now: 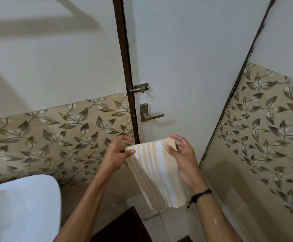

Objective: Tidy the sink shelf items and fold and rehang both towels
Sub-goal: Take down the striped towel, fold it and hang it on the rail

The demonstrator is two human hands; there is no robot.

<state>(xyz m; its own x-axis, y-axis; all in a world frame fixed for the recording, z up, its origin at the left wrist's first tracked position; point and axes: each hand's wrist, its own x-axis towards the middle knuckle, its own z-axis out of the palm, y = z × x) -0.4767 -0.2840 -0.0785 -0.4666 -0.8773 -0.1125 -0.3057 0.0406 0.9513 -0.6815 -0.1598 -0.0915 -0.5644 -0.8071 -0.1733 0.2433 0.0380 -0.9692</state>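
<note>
A folded towel (157, 173) with cream and white stripes hangs in front of the door, below the door handle. My left hand (117, 152) pinches its top left corner between thumb and fingers. My right hand (180, 151) grips the top right corner, thumb on the front face. The towel's top edge is held level and its lower part hangs down and narrows towards the floor. Whatever the towel hangs over, if anything, is hidden behind it. No second towel and no sink shelf are in view.
A white door (186, 58) with a slide bolt (139, 88) and lever handle (151, 115) stands straight ahead. Leaf-patterned tiles (55, 137) cover the lower walls on both sides. A white sink (20, 206) sits at lower left, a dark mat (124, 226) on the floor.
</note>
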